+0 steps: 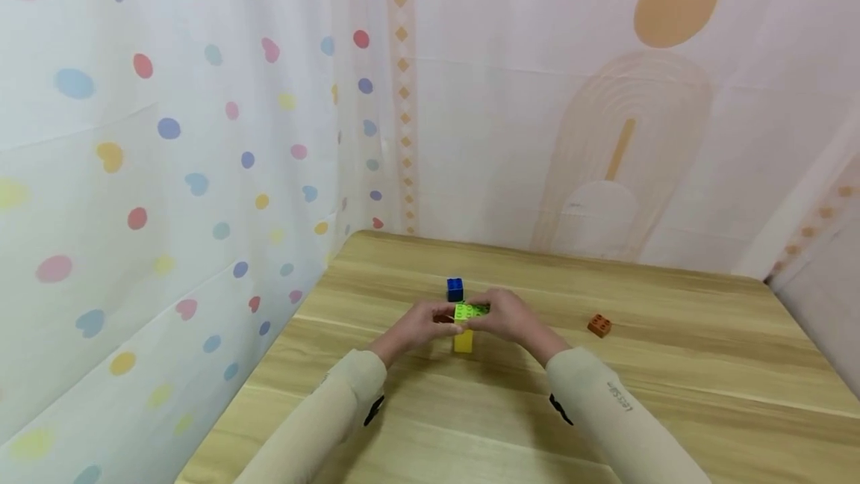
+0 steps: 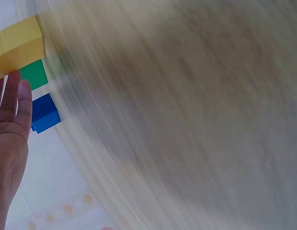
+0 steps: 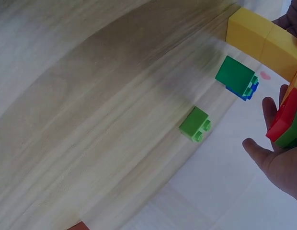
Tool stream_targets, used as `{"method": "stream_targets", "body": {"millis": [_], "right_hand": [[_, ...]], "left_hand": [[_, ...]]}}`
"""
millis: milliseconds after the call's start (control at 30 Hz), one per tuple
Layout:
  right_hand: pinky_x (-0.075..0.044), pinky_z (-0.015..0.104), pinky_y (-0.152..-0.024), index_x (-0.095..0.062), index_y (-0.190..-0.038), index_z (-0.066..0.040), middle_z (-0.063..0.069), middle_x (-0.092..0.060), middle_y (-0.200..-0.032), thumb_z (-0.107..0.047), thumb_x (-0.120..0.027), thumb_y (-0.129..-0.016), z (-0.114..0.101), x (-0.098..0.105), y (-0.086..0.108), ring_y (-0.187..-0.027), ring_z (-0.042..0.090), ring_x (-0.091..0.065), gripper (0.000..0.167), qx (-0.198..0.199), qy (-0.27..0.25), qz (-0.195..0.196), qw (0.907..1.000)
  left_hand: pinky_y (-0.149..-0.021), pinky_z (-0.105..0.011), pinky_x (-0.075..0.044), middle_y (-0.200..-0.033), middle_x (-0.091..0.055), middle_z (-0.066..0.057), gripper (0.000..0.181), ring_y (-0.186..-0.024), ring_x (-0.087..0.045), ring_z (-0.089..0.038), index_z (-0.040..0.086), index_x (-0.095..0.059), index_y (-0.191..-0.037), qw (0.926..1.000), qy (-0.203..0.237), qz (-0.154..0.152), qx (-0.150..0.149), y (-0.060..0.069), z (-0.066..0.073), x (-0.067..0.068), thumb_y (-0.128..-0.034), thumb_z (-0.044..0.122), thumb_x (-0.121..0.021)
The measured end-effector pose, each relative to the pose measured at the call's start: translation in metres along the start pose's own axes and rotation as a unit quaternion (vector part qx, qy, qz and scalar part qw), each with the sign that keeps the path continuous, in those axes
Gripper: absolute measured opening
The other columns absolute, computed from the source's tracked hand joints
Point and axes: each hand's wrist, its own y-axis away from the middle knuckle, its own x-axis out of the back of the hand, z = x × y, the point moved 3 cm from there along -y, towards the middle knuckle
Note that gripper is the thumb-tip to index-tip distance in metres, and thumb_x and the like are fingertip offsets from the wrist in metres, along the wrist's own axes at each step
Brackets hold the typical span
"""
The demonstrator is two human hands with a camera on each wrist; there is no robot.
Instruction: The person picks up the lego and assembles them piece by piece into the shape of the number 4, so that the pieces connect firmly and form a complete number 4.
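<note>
**Gripping a Block Stack at Its Upper End**

The left hand (image 1: 419, 323) pinches the top of the yellow stack (image 1: 463, 342), thumb in front and fingers behind, the fingers only slightly bent. The right hand (image 1: 509, 316) holds a red block (image 3: 285, 115) and a green block (image 3: 294, 129) at the stack's upper end. Its thumb and fingers are parted by the width of these parts; exact contact is partly hidden.

The yellow stack stands upright on the wooden table (image 1: 437, 424), between the hands. A seam marks two yellow sections. A bright green top (image 1: 463, 312), studs upward, sits over them.

Behind the stack are a dark green block (image 3: 234, 76) and, just beside it, a blue block (image 1: 455, 289). A light green block (image 3: 194, 123) lies apart from both. An orange block (image 1: 600, 325) lies well off to the right.

Progress, as judged: the yellow column is assembled and upper parts are in place or being seated; the covered joint cannot be confirmed. Four blocks lie unattached, available for any further assembly.
</note>
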Motion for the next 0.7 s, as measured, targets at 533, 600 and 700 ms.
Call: {"method": "stream_targets", "body": {"millis": [533,600,700], "right_hand": [[-0.05,0.027,-0.068,-0.073,-0.118,-0.011,0.001,-0.069,-0.107,-0.03,-0.082,-0.084,-0.0015,0.0004,-0.0006,-0.086,0.015,-0.055,0.04,-0.024,0.026,0.001,0.9994],[-0.05,0.027,-0.068,-0.074,-0.117,-0.012,0.0,-0.068,-0.105,-0.03,-0.081,-0.084,-0.0012,0.0003,-0.0003,-0.086,0.016,-0.055,0.039,-0.026,0.023,0.0,0.9994],[-0.05,0.027,-0.068,-0.074,-0.116,-0.012,0.0,-0.068,-0.103,-0.029,-0.081,-0.084,-0.0004,0.0003,0.0003,-0.086,0.016,-0.055,0.037,-0.03,0.015,0.0,0.9994]], "left_hand": [[-0.092,-0.038,-0.051,-0.12,-0.066,-0.001,0.042,-0.109,-0.062,-0.021,0.015,-0.064,-0.133,0.9999,0.01,-0.006,-0.011,-0.0012,-0.004,0.0,-0.0949,0.031,-0.069],[-0.092,-0.038,-0.051,-0.12,-0.066,-0.001,0.041,-0.109,-0.062,-0.021,0.015,-0.064,-0.133,0.9999,0.01,-0.007,-0.011,-0.0011,-0.0036,0.0,-0.095,0.031,-0.069],[-0.092,-0.038,-0.051,-0.12,-0.066,0.0,0.04,-0.108,-0.063,-0.02,0.016,-0.064,-0.132,0.9999,0.01,-0.007,-0.01,-0.0013,-0.0027,-0.0002,-0.095,0.031,-0.069]]}}
